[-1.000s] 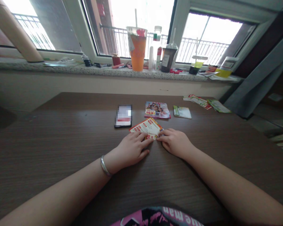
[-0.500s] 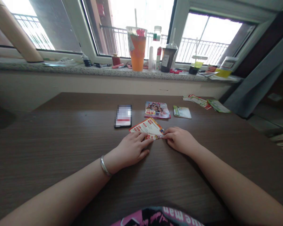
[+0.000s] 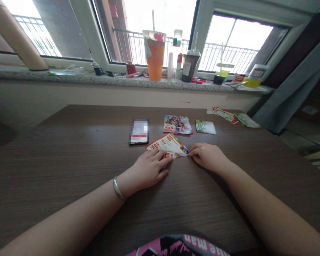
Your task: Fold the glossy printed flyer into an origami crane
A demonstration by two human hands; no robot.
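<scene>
A printed paper leaflet [image 3: 164, 143], folded along its near edge, lies slantwise on the brown table [image 3: 69, 170]. My left hand [image 3: 152, 167] rests flat over its near side, fingers stretched out and the index and middle fingertips on the folded strip. With thumb and fingers pressed together, my right hand [image 3: 209, 156] is at the leaflet's right corner, fingertips touching the tip of the fold. Just beyond the leaflet is a stack of colourful flyers [image 3: 177, 124]. A phone [image 3: 139, 132] with a blurred screen lies to its left.
A small green-and-white stack of cards [image 3: 206, 127] lies right of the flyers. Several loose leaflets [image 3: 225, 115] are near the table's far right corner. On the stone windowsill [image 3: 109, 80] stand an orange drink cup [image 3: 156, 58], a dark cup [image 3: 190, 67] and other bottles.
My right hand has slid slightly right, out to the tip of the leaflet's corner, uncovering more of it. My left hand and the leaflet have stayed in place.
</scene>
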